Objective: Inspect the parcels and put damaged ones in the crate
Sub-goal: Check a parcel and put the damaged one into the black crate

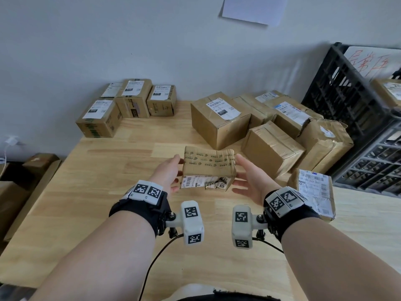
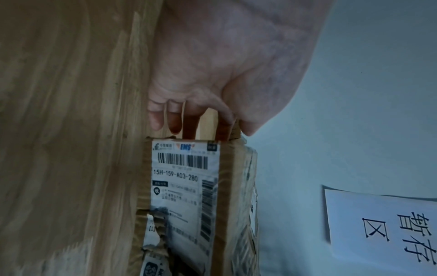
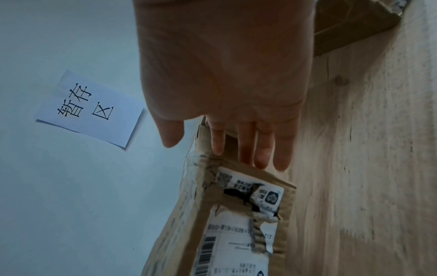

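Note:
A small brown parcel (image 1: 208,165) wrapped in printed tape is held up between my two palms over the wooden table (image 1: 112,192). Its near face carries a white label with a ragged tear through label and cardboard (image 3: 254,211). My left hand (image 1: 172,170) presses the parcel's left end with straight fingers (image 2: 176,119). My right hand (image 1: 244,170) presses the right end, its fingers (image 3: 262,149) straight too. The left wrist view shows the parcel (image 2: 187,196) and its EMS barcode label. The black plastic crate (image 1: 342,94) stands at the far right.
Several sealed parcels (image 1: 130,103) are stacked at the back left by the wall. A cluster of larger, partly crumpled parcels (image 1: 267,131) fills the back right beside the crate. A labelled parcel (image 1: 314,192) lies near my right wrist. A paper sign (image 1: 253,9) hangs on the wall.

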Tool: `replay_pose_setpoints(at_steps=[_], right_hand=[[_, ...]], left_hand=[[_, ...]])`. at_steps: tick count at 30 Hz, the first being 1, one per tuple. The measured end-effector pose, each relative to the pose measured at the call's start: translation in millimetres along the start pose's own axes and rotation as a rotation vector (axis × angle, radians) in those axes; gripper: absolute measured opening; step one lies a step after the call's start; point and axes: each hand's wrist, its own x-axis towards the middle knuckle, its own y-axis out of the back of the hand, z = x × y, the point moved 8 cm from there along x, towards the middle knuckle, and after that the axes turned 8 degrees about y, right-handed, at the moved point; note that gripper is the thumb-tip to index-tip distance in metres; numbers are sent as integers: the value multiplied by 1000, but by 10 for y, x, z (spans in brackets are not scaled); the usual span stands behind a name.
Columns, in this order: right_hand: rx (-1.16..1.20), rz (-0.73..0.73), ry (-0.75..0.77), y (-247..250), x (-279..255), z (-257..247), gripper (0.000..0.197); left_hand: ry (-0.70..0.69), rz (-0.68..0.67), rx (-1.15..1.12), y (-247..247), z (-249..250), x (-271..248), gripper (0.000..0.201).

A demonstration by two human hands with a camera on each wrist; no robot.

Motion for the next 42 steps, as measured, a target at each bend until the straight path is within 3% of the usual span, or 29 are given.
replay_pose_setpoints(at_steps=[8,16,23,29,35,38,42], right_hand=[[34,43,37,88,37,-59,55],[-9,57,-2,161,54,-44,41],[-159,47,-2,185,64,21,45],[-527,-87,-114,143,61,239,50],[-681,-157,-182,89,45,255,53],[-711,-149,-198,32,58,244,60],[-764,-116,-196,-10,105,246,53]], left_hand=[[-65,-50,-165,-83,135,2,45],[-55,-91,-25,-164,96,-32,63],[-26,-25,43,-149,9,51,45],[79,-60,394,-264,-267,41,26],[145,-97,418,-326,-423,185,42],[129,-73,459,-335,-368,206,30],[102,-16,503,-350,-325,231,19]])
